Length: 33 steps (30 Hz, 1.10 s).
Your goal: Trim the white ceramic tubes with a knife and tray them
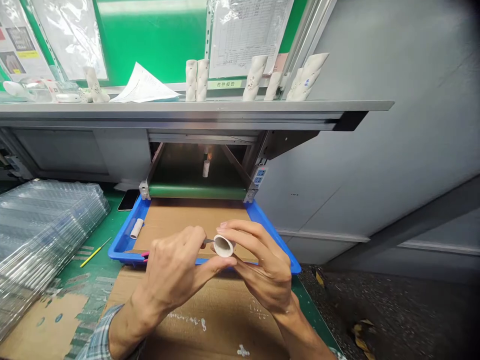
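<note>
Two bare hands work a thin tool at the rim of a white tube

The right hand (pixel 258 257) grasps a short white tube (pixel 224 246) between fingers and thumb, its round, hollow end facing the viewer. The left hand (pixel 176 262) pinches a thin, dark tool (pixel 208 241) whose tip meets the tube's rim; its thumb reaches the tube's lower edge.

The tube is held above the near edge of a blue plastic tray (pixel 275 240) lined with plain brown cardboard (pixel 180 217). A loose tube (pixel 137 228) lies at the tray's left side. Nearer the viewer, a cardboard sheet (pixel 217 310) carries white handwriting too unclear to read.

Left, on a scuffed green tabletop (pixel 101 270), are a yellow stick (pixel 95 252), a black phone (pixel 128 200) and stacked, glossy clear plastic trays (pixel 48 220).

Beyond, a dark green conveyor belt (pixel 180 170) carries another white tube (pixel 206 169). Above it, a metal shelf (pixel 210 106) holds patterned white tubes (pixel 197 80); a pale green label (pixel 227 84) reads "首件报告". The sheets (pixel 247 37) behind are too small to read. Smooth grey panels (pixel 375 125) rise on the right.
</note>
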Tool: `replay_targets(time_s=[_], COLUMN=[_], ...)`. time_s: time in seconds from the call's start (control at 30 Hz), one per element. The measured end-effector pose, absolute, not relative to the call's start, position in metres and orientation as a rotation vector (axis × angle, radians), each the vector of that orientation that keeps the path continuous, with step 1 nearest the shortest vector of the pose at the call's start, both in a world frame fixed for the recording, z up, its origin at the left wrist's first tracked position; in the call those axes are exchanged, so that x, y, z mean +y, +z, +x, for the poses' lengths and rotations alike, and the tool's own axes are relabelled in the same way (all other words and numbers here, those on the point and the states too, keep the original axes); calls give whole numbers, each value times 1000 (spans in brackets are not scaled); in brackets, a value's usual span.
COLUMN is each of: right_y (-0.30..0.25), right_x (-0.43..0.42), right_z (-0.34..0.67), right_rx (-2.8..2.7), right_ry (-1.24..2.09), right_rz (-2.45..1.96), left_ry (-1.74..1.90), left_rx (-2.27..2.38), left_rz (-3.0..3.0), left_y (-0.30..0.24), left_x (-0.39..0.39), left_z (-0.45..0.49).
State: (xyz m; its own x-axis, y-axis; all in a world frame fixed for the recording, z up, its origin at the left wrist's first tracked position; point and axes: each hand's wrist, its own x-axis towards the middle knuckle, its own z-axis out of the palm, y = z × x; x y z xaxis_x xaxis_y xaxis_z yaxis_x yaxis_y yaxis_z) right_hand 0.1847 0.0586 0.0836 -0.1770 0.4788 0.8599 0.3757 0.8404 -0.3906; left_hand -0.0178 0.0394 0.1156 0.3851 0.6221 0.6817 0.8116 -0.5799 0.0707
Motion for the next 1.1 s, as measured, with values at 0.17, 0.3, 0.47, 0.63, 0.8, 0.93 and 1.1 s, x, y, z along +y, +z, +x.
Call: replay_targets(time_s=[0.17,0.3,0.47,0.63,0.8,0.93,1.1], right_y=[83,83,82,84,82,81,87], right_x=[58,58,58,59,58,55,60], right_z=[185,184,182,179,177,173,168], right_rx=[-1777,-1773,-1761,-1701,-1614,-1438,-1261], right_ry=[94,71,68,39,81,461,915], right_rz=[-645,-633,-656,-683,-717,-721,-587], left_ry=[-940,-936,-1021,-1165,-1306,-1333,-1411], left_rx=[-1259,-1247,-1239,-1238,-1212,-1258,-1122], left_rz=[-2375,-2388,-2462,-2561,-2500,-2534,-2519], left_y=[117,118,114,114,121,116,104], left_x=[39,38,39,41,43,42,42], left_z=[-17,-16,-15,-16,-21,-17,-5])
